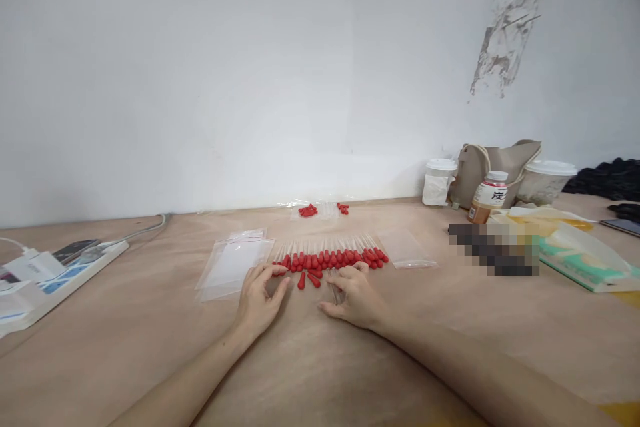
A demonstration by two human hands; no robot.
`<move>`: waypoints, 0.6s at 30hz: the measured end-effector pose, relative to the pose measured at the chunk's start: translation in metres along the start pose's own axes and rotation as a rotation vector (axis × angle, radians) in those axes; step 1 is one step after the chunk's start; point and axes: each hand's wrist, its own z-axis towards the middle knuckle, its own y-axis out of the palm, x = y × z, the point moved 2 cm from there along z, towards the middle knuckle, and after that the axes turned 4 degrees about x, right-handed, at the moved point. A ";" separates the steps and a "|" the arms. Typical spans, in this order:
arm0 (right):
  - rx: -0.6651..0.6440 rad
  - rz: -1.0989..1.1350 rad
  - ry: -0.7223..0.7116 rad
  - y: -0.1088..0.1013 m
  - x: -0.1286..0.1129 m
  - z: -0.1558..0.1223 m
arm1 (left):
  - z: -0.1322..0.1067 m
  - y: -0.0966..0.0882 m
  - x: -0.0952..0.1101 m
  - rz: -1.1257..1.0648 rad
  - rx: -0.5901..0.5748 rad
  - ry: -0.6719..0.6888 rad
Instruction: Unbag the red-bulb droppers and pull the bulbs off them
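Observation:
A row of several clear droppers with red rubber bulbs lies across the brown table. Two loose red bulbs lie just in front of the row. My left hand rests palm down at the row's left end, its fingers apart and touching the bulbs there. My right hand lies near the row's middle with its fingers curled round a thin clear tube.
Clear zip bags lie left of the row and one bag lies right. More red bulbs sit by the wall. A power strip is at the left; cups, a bottle, a bag and tissues at the right.

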 end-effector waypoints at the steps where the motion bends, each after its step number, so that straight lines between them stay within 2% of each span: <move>1: -0.022 0.003 0.002 0.000 -0.001 0.000 | 0.000 -0.001 -0.001 0.008 0.001 -0.006; 7: -0.091 0.014 -0.007 -0.003 -0.003 -0.001 | 0.006 -0.007 -0.002 0.093 -0.024 -0.004; 10: -0.023 0.034 0.005 -0.008 -0.003 0.002 | 0.013 -0.007 0.005 0.159 -0.102 0.062; 14: 0.122 0.003 0.064 -0.021 0.005 0.006 | 0.030 0.003 0.019 0.246 -0.163 0.188; 18: 0.115 -0.036 0.126 -0.029 0.019 0.005 | 0.049 0.020 0.023 0.313 -0.216 0.260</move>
